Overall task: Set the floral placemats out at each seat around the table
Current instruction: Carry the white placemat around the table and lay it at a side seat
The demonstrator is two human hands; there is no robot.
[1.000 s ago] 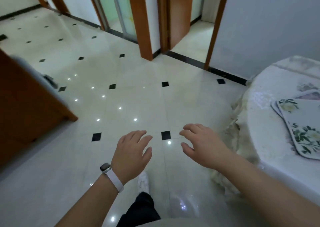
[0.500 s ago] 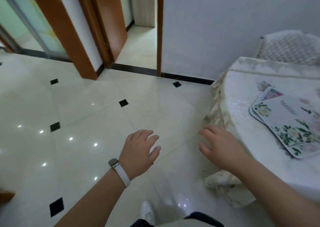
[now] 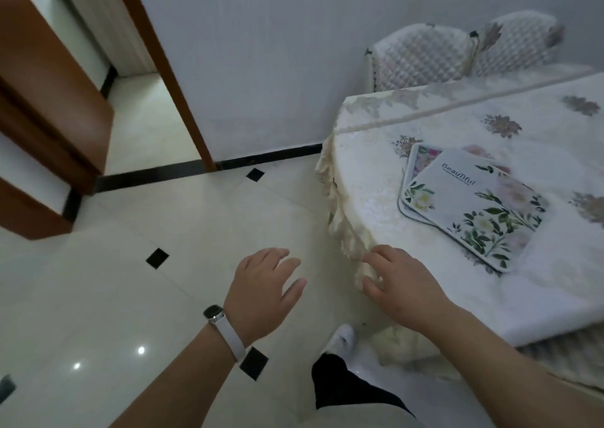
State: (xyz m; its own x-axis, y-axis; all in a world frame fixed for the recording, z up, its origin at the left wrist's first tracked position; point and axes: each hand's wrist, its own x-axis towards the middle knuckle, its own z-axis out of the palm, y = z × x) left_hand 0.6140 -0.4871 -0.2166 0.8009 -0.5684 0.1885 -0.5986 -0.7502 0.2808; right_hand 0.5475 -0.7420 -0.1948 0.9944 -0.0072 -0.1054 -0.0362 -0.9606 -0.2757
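Bare forearms, a white-strapped watch [image 3: 222, 328] on the left wrist, black trousers [image 3: 343, 388], white shoe [image 3: 341, 339].

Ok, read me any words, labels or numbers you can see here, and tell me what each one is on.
"Beautiful": printed in dark letters near a corner of the top placemat in the pile on the table.
A thin line of print right under that word: too small to read.
Watch on the left wrist: no readable text.

Bare tablecloth [image 3: 376, 199] is lying open between the table's draped edge and the stacked placemats [image 3: 474, 208], while two quilted chairs [image 3: 425, 55] are crowding the far side.
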